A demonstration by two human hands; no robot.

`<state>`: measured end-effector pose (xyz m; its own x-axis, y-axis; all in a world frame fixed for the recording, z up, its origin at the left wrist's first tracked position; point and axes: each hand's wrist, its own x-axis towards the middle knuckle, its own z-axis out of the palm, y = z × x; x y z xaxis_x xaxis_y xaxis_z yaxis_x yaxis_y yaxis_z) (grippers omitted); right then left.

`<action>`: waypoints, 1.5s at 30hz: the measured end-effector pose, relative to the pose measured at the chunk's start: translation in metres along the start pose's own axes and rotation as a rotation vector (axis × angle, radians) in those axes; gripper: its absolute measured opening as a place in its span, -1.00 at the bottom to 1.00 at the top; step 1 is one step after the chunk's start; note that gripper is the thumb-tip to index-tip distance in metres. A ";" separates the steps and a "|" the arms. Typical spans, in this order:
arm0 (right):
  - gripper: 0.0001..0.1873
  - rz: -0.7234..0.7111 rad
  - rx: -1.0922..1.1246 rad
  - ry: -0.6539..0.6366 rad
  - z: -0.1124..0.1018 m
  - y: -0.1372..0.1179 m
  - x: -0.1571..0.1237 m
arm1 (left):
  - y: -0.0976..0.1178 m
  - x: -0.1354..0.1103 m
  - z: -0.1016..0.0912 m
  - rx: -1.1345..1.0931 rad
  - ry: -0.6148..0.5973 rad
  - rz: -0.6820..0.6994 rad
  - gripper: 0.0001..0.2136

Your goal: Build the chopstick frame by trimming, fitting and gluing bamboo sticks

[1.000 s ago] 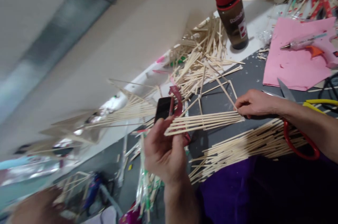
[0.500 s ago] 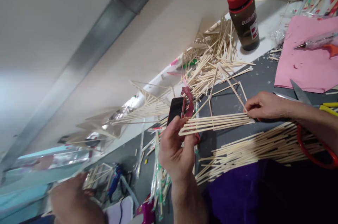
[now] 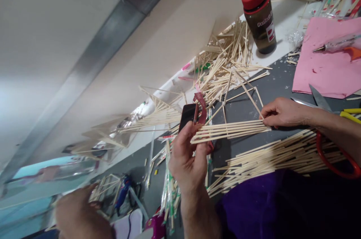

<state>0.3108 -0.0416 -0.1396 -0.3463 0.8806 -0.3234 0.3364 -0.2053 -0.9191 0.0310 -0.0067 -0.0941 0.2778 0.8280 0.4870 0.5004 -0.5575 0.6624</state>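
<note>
A frame of thin wooden sticks (image 3: pixel 232 130) spans between my two hands, with a row of parallel sticks along its near side and slanted sticks rising behind. My left hand (image 3: pixel 187 156) is closed on the left end of that row, thumb and fingers on either side. At the right corner my right hand (image 3: pixel 278 113) pinches the frame where a slanted stick meets the row. Its fingertips partly cover that joint. Just below lies a spread of loose sticks (image 3: pixel 270 158) on the grey table. Scissors (image 3: pixel 321 98) lie beside my right wrist.
Behind the frame is a heap of sticks (image 3: pixel 225 62) near a red-capped bottle (image 3: pixel 258 17). A glue gun (image 3: pixel 329 45) rests on pink paper (image 3: pixel 307 70). A phone (image 3: pixel 187 117) lies past my left hand. Another person's hand (image 3: pixel 81 212) is at lower left, near a blue glue gun (image 3: pixel 123 194).
Both my hands keep their hold on the stick frame, almost still. The other person's hand at lower left has shifted slightly.
</note>
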 end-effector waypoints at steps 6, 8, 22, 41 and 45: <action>-0.81 -0.025 -0.025 0.012 -0.001 -0.001 0.000 | 0.001 -0.001 -0.001 0.028 0.002 -0.029 -0.53; -0.81 -0.044 -0.032 0.005 -0.003 -0.002 -0.001 | 0.000 -0.001 -0.001 0.021 0.007 -0.041 -0.52; -0.72 0.006 0.015 0.024 -0.006 -0.010 -0.002 | 0.008 0.004 0.007 -0.075 0.040 -0.012 -0.56; -0.84 -0.088 -0.047 -0.016 -0.005 0.000 0.000 | 0.003 0.000 0.003 0.009 0.026 -0.050 -0.56; -0.83 -0.090 -0.036 -0.042 -0.003 0.002 0.001 | 0.007 -0.001 0.003 0.031 0.050 -0.087 -0.58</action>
<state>0.3140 -0.0397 -0.1415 -0.4128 0.8760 -0.2495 0.3335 -0.1096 -0.9364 0.0369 -0.0115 -0.0922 0.1911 0.8688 0.4568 0.5461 -0.4808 0.6860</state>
